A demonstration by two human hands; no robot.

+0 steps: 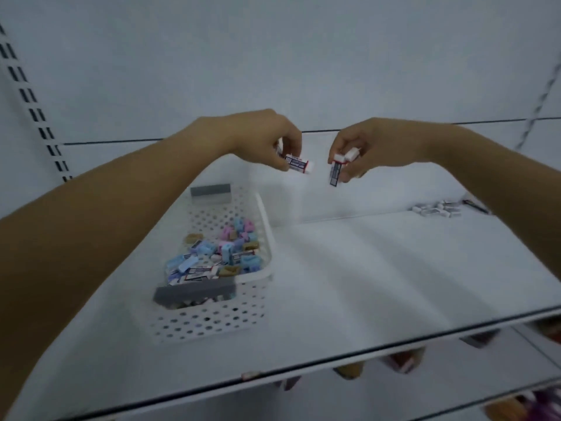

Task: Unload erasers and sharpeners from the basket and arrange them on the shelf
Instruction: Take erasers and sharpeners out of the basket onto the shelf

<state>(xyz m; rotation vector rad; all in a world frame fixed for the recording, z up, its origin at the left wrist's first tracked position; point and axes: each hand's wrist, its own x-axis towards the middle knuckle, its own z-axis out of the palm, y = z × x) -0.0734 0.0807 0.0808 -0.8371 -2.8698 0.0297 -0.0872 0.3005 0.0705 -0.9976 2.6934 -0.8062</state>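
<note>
On the lower shelves just under me, a few blurred items (400, 361) are showing, too smeared to name. Above them the white shelf (379, 268) is running out ahead of me.

The white perforated basket (212, 322) is sitting on its left part, one grey handle (194, 291) at the near end and another grey handle (210, 189) at the far end. It is holding a loose heap (218, 253) of pastel blue, pink and tan pieces mixed with white erasers in dark printed sleeves; they are too jumbled and blurred for me to count.

Past the basket and up off the shelf, I am holding both hands close together but apart. My left hand (267, 138) is pinching one sleeved eraser (299, 165) in its curled fingers (291, 141), with a second piece peeking out behind them that I cannot make out. My right hand (373, 144) is gripping two: a hanging sleeved eraser (336, 173) and a plain white piece (351, 154) just above it.

Farther back on the right, a small cluster of erasers (437, 209) is lying on the shelf, well apart from the basket, too blurred to count.
</note>
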